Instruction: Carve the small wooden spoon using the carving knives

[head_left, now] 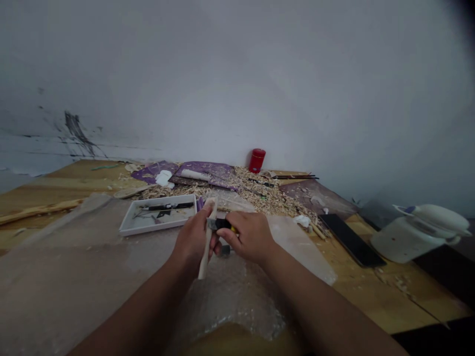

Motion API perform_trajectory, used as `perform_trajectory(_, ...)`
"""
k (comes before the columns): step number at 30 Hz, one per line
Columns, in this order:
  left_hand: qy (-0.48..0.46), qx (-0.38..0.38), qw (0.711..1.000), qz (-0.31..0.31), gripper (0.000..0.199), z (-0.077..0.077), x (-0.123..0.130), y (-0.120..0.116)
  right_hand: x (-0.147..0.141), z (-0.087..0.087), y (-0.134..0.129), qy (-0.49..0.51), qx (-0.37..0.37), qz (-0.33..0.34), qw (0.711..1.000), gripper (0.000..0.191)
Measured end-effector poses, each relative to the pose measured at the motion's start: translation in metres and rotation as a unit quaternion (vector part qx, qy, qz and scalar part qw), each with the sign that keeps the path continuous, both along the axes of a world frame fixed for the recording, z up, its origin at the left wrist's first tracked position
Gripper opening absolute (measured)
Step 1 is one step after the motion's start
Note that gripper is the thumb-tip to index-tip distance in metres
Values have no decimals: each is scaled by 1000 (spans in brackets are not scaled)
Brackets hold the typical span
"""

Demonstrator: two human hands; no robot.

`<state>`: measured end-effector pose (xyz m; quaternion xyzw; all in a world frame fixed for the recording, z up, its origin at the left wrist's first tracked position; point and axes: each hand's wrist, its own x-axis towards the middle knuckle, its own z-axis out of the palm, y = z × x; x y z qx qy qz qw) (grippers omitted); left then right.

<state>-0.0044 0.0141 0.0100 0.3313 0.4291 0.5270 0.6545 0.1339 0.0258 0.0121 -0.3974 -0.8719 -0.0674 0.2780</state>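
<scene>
A pale wooden stick (205, 257) stands near upright at the middle of the view, its lower end poking out below the fingers. My left hand (193, 237) is wrapped round it from the left. From the right, my right hand (250, 233) grips a knife (219, 224) with a dark handle and a bit of yellow. The knife's blade end touches the stick. Below both hands lies a translucent plastic sheet (148, 277). A small dark round thing (224, 250) shows just under the knife; I cannot make out what it is.
Behind the hands are a white tray (126, 229) with tools, a heap of wood shavings (274, 198), purple sheets (208, 169) and a red can (257, 160). On the right lie a black phone (351, 241) and a white lidded container (408, 240). A long wooden piece (40, 211) lies at left.
</scene>
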Motion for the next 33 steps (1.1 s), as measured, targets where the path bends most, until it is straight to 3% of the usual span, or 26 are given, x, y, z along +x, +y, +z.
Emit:
perform_trajectory(16,-33,-20,999,1,37,9,7,-6,1,-3,7,0,22,-13,1000,40)
perform_trajectory(18,-41,11,999,-5,39,12,8,-10,14,-3,19,46,-3,-60,997,41)
perform_trajectory(19,-46,29,998,-10,40,13,8,-12,23,-3,27,96,-12,-119,988,43)
perform_trajectory(21,-48,58,997,-18,43,14,9,-14,43,-1,41,196,-27,-214,957,44)
perform_trajectory(22,-43,64,997,-20,44,13,9,-14,50,0,46,230,-16,-229,946,43)
perform_trajectory(25,-19,58,998,-19,45,8,9,-9,52,-1,47,226,-12,-180,957,37)
perform_trajectory(29,-2,60,998,-10,46,4,7,-4,20,-5,23,127,-40,-65,989,35)
perform_trajectory(33,34,47,998,6,49,4,5,-4,1,-3,5,72,-22,-6,997,39)
